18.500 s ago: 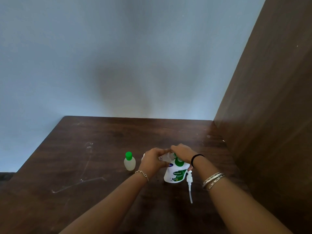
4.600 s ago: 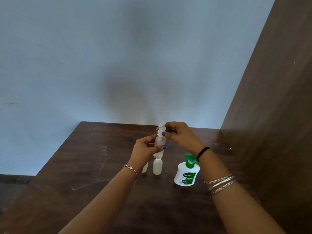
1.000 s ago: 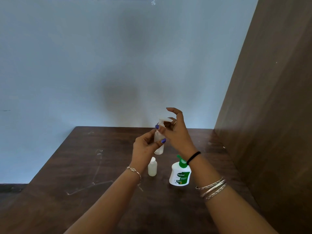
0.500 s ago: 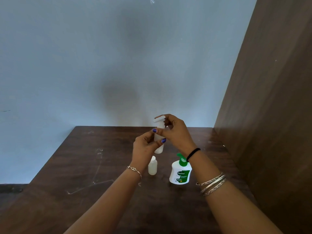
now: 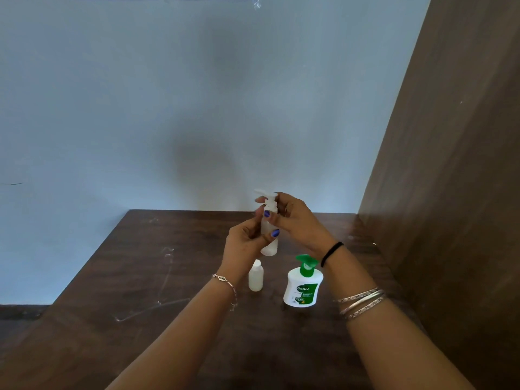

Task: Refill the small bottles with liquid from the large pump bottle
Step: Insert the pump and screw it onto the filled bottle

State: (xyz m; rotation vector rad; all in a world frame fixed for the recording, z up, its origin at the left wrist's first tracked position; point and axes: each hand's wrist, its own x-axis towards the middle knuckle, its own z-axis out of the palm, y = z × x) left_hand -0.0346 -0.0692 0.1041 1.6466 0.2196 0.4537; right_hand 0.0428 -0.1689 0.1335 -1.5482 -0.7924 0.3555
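Observation:
Above the table I hold a small translucent bottle with a white pump top (image 5: 269,243) upright. My left hand (image 5: 244,243) grips its body from the left. My right hand (image 5: 298,220) pinches the white pump collar at the neck. Below it stands another small white bottle (image 5: 255,277) with a white cap, untouched. To the right of that one stands the large white pump bottle (image 5: 302,288) with a green pump head and green label, also untouched.
The dark wooden table (image 5: 146,277) bears pale scratch marks on its left half. A brown wooden panel (image 5: 450,192) rises along the table's right side. A pale blue wall (image 5: 168,108) stands behind the table.
My right hand's fingers have come down from spread above the pump to a pinch on its collar. The held bottle stays at about the same height.

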